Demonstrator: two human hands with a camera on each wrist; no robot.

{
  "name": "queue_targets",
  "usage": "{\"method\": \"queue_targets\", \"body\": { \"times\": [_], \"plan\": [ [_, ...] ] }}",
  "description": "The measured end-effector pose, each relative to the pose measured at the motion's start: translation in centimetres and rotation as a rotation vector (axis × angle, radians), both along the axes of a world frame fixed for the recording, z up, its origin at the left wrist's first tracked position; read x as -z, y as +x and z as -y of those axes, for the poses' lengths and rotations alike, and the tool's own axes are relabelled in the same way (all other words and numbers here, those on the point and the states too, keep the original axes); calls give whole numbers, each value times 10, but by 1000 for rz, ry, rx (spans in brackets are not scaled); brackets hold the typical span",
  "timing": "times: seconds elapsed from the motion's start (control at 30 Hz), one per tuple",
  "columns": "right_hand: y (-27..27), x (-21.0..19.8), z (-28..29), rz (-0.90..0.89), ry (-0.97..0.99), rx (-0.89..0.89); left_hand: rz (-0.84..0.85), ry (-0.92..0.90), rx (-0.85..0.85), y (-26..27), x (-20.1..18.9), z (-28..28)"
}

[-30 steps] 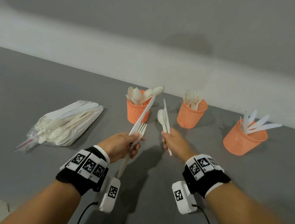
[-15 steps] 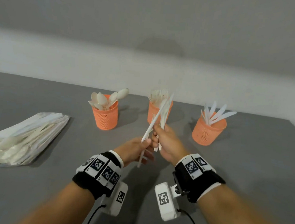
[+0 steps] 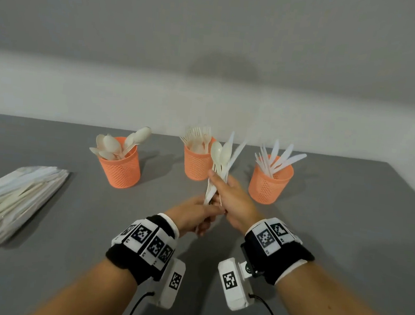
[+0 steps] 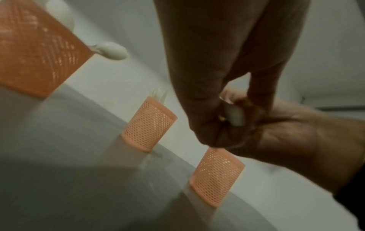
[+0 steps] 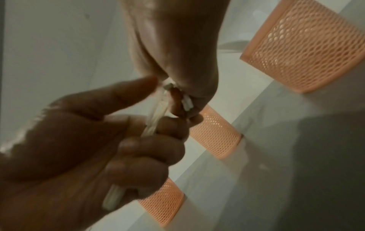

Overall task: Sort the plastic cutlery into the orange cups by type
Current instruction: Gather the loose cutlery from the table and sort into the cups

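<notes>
Three orange mesh cups stand in a row on the grey surface (image 3: 344, 244): the left cup (image 3: 120, 167) holds spoons, the middle cup (image 3: 196, 164) forks, the right cup (image 3: 269, 183) knives. Both hands meet in front of the middle cup around a small bunch of white cutlery (image 3: 219, 163), two spoon bowls and a blurred knife blade fanning upward. The right hand (image 3: 232, 202) has its grip closed around the handles, fingers curled about them in the right wrist view. The left hand (image 3: 193, 216) sits just below, its grip pinching the lower handle ends. A clear plastic bag of unsorted cutlery (image 3: 14, 200) lies at the far left, well apart from the cups.
</notes>
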State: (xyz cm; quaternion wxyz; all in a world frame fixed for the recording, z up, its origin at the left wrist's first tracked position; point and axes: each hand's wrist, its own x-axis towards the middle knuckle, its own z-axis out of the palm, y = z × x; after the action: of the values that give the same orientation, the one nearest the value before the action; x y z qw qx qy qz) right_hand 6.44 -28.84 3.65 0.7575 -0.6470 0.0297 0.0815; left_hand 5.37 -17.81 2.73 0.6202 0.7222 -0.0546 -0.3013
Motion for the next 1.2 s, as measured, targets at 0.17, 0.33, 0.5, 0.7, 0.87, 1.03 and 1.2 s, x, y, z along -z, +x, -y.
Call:
{"method": "queue_targets", "body": {
  "times": [0.17, 0.33, 0.5, 0.7, 0.87, 1.03, 1.2],
  "plan": [
    [3, -1, 21, 20, 61, 40, -115, -138, -194, 5, -2, 9],
    [2, -1, 30, 72, 41, 18, -44, -123, -432, 14, 5, 20],
    [-1, 9, 28, 20, -81, -168, -4, -273, -481, 22, 1, 32],
    [-6, 14, 29, 69, -75, -136, 68, -241, -534, 27, 5, 41],
    [-3, 14, 23, 104, -116, 15, 72, -274, -508, 40, 5, 40],
    [8, 3, 35, 142, -286, 175, 41, -304, -545, 55, 8, 37],
    [37, -35, 76, 412, -504, 574, -27, -473, -417, 58, 3, 25]
  ]
}}
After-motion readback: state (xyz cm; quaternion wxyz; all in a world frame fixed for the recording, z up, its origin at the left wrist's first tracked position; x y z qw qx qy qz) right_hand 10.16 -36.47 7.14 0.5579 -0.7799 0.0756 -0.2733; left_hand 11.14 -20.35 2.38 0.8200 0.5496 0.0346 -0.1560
